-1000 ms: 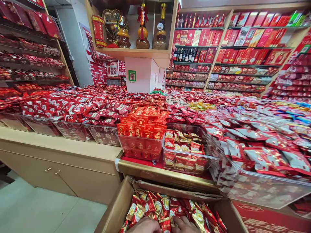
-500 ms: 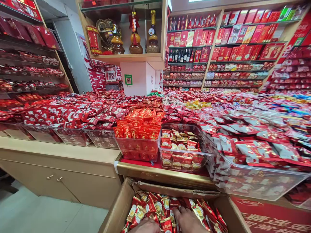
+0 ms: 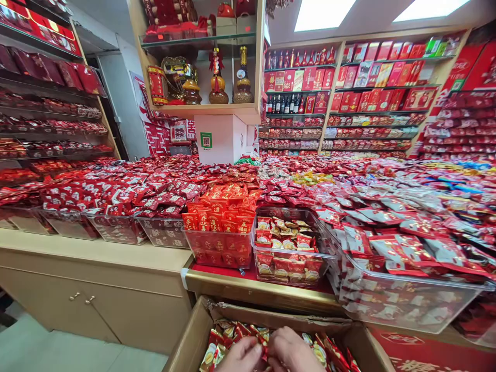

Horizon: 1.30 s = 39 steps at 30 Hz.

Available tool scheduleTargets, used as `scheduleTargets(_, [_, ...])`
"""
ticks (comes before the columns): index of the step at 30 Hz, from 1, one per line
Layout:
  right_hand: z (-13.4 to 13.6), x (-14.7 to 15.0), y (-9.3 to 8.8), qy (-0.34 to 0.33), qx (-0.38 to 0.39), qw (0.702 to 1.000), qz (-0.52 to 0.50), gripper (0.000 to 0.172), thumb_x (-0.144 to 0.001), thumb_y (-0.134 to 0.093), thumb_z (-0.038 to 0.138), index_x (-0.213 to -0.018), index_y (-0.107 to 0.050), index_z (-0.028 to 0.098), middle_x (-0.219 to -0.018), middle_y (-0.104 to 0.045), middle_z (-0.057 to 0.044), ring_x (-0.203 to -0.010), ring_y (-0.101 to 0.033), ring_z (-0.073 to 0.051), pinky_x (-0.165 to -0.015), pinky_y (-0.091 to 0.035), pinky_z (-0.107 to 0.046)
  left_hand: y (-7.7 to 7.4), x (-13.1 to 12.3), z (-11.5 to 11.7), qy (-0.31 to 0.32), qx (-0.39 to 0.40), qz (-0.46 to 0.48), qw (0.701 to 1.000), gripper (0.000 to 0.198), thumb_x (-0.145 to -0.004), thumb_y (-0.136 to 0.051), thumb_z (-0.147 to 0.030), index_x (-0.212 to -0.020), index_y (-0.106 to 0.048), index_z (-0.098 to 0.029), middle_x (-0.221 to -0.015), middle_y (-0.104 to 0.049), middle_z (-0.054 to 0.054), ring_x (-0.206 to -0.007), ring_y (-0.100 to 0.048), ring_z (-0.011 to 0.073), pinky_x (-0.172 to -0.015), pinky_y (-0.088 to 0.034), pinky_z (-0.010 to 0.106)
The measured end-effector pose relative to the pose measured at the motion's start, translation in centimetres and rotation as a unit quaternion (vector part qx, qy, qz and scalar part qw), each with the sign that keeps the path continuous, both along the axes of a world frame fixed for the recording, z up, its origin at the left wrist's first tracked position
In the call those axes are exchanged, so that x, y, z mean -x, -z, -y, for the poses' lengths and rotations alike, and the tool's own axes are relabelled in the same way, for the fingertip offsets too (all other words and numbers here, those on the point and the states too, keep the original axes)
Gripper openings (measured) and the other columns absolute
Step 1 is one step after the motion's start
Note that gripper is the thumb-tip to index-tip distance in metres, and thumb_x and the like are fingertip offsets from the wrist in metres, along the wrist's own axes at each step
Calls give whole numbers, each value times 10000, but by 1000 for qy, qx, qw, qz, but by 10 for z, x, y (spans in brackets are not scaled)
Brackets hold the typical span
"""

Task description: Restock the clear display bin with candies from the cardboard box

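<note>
Red and gold packets (image 3: 321, 353): lots of them, all jumbled up inside the brown cardboard box, some with a round yellow picture.
Left hand (image 3: 241, 356): down in the box with its fingers bent, right by the packets; I can't tell if it is pinching one.
Right hand (image 3: 291, 352): just beside the left hand, back facing up and fingers curled down; its fingertips are hidden, so I can't tell what they pinch.
Cardboard box (image 3: 190, 337): below the display, its back flap torn at the edge.
Gold edge (image 3: 256, 292): a shiny strip behind the box, under the clear tubs.
Nearest tub (image 3: 294, 254): see-through, with red and gold packets that say DURIAN; they sit lower than its back rim.
Orange-red packets (image 3: 221, 219): piled high in the tub just left of it.
Red and white packets (image 3: 411, 249): heaped above the rim of a big clear tub on the right.
White post (image 3: 215, 138): behind the candy piles, with a green square code sign (image 3: 206, 140).
Fat bottles (image 3: 218, 87): on a shelf above the post.
</note>
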State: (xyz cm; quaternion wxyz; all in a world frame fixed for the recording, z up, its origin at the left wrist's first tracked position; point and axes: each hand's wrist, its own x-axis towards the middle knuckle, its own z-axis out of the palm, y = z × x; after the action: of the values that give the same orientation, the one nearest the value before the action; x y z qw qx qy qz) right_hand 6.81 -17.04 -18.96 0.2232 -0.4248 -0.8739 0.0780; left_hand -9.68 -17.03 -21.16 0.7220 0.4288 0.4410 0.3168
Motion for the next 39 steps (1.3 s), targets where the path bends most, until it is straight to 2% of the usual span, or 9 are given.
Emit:
scheduleTargets(5, [15,6,-27,-97,-127,983,-84,119,-774,-496,225,-885,-528,253,-807,-615,2,-697,-525,-120,-628,-427,-221,-44,-23,3,-145,100,159,971,462,-451,-759,-370,-792,-526,-163,-609,-565,-16,-556,-531,114,-552,-373,223])
scheduleTargets(9, [24,3,-48,-36,-126,963,-233,185,-774,-473,202,-954,-494,236,-967,-558,-66,-921,-498,-180,-762,-425,-314,-92,-26,14,-163,44,196,966,327,-671,-634,-321,-933,-528,-158,-942,-609,83,-812,-565,175,-680,-409,264])
scheduleTargets(12, [23,1,-57,62,42,923,-377,285,-774,-477,260,-1046,-428,190,-992,-524,-106,-915,-501,-192,-756,-437,-330,-116,-29,15,-173,5,222,959,259,-750,-556,-288,-969,-539,-151,-1048,-582,99,-949,-524,197,-816,-379,303])
scheduleTargets(16, [18,1,-70,62,304,798,-517,212,-745,-515,375,-801,-466,176,-665,-540,-1,-583,-516,-110,-546,-440,-232,-124,-32,12,-168,-14,238,957,205,-780,-519,-258,-953,-563,-156,-1073,-578,80,-1037,-475,192,-910,-317,307])
scheduleTargets(19, [18,-1,-77,66,369,742,-556,259,-703,-566,397,-665,-440,173,-553,-503,39,-484,-466,-76,-481,-378,-199,-122,-34,11,-149,6,257,955,212,-797,-491,-282,-956,-560,-160,-1090,-567,86,-980,-513,196,-882,-347,323])
scheduleTargets(22, [18,-4,-77,52,397,726,-559,271,-682,-585,408,-669,-449,174,-541,-508,43,-482,-456,-75,-485,-352,-200,-119,-34,13,-140,6,250,958,233,-796,-486,-307,-962,-554,-158,-1094,-562,98,-922,-539,198,-840,-376,336])
scheduleTargets(31, [15,-7,-56,38,412,744,-525,301,-689,-565,428,-628,-415,174,-523,-460,48,-498,-415,-78,-509,-332,-212,-104,-25,16,-116,-133,11,984,283,-713,-590,-296,-964,-528,-180,-818,-591,7,-749,-522,133,-699,-401,240])
scheduleTargets(36, [18,-8,-60,31,343,813,-470,218,-723,-542,377,-767,-464,178,-727,-519,0,-675,-476,-112,-614,-394,-226,-104,-19,17,-78,-148,-22,986,237,-675,-623,-222,-869,-501,-160,-734,-564,-10,-686,-499,118,-644,-403,228])
scheduleTargets(39, [22,-15,-84,6,287,884,-368,178,-773,-471,353,-758,-497,177,-742,-553,-20,-675,-498,-120,-613,-409,-228,-120,-17,18,-43,-155,-50,986,261,-678,-618,-220,-905,-496,-175,-790,-583,1,-742,-517,132,-673,-412,235])
